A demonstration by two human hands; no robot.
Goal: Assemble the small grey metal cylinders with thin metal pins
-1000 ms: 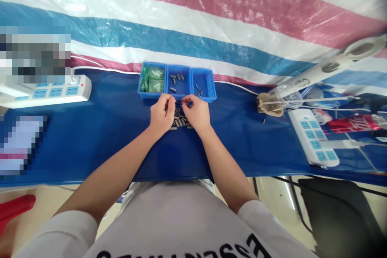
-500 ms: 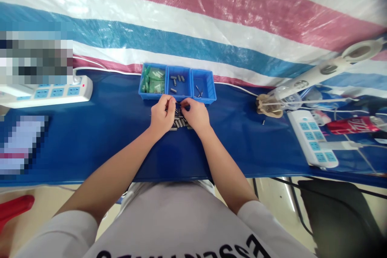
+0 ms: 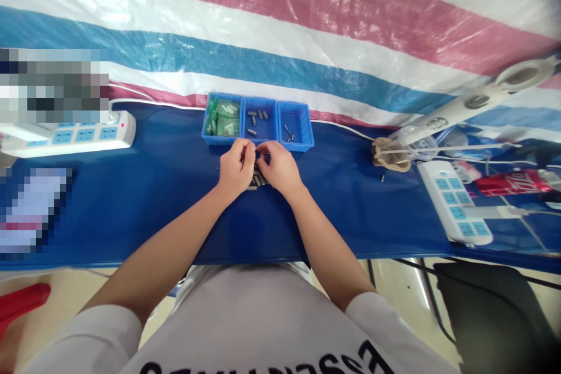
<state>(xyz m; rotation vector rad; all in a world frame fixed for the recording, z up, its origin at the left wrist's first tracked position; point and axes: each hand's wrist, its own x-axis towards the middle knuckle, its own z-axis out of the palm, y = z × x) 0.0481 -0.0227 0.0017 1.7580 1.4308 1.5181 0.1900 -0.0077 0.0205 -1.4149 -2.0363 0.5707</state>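
My left hand (image 3: 237, 167) and my right hand (image 3: 279, 167) meet over a pile of small grey metal cylinders (image 3: 258, 179), fingertips close together. Both hands are closed in a pinch, and what they hold is too small or hidden to name. Just beyond them stand three joined blue bins. In the left bin (image 3: 221, 140) lie green bags with pale small pieces. Several grey cylinders lie in the middle bin (image 3: 265, 135). A few thin screw-like pieces (image 3: 288, 134) rest in the right bin (image 3: 302, 141).
A small screw (image 3: 383, 178) lies on the blue table (image 3: 350, 210) to the right. Farther right are a white stand (image 3: 456, 106), a power strip (image 3: 456, 201) and a red bottle (image 3: 508, 182). Another power strip (image 3: 109, 133) and a blurred phone-like object (image 3: 33, 210) are at left.
My right hand has shifted slightly left, bringing its fingertips nearer to my left hand and covering more of the pile. The left hand has barely moved.
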